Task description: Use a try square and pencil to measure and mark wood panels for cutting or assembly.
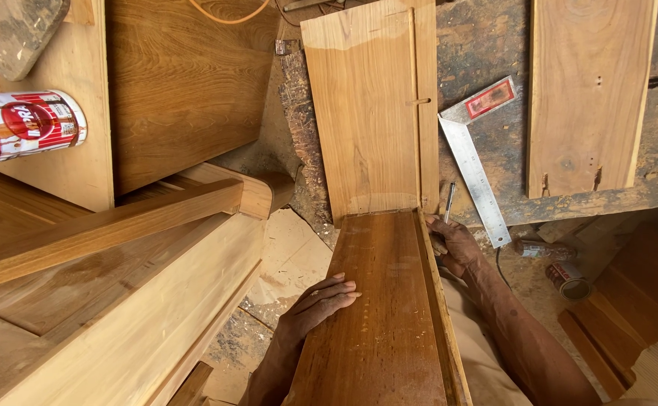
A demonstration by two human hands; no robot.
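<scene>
Pressing flat on the dark stained board (378, 316), left hand (315, 304) spread open, fingers (340, 289) laid across the left edge, nothing clasped, only bearing down. Lying lengthwise from the near edge of the view away toward the pale board (366, 113), butted end to end with it at a seam. Right hand (453, 244) just beside the far right corner of the dark board, grip pinched closed around a slim pencil (449, 201) (tip pointing away, near the seam). Judged stiff and fairly heavy, a solid plank with a raised lip along the right side; no flex expected, not fragile, surface smooth enough to slide under a light palm. Best taken by the long edges, one hand either side, or steadied from above as now. Farther out, a metal try square (476, 162) with a red-marked stock resting on the rough, worn counter (494, 45), near the pencil. Another pale plank (588, 90) beyond to the right. Off to the left, stacked timber frames (118, 248) and a red and white tin (28, 124) lying on its side; lower right, a small can (568, 280) on the sawdust-strewn floor.
</scene>
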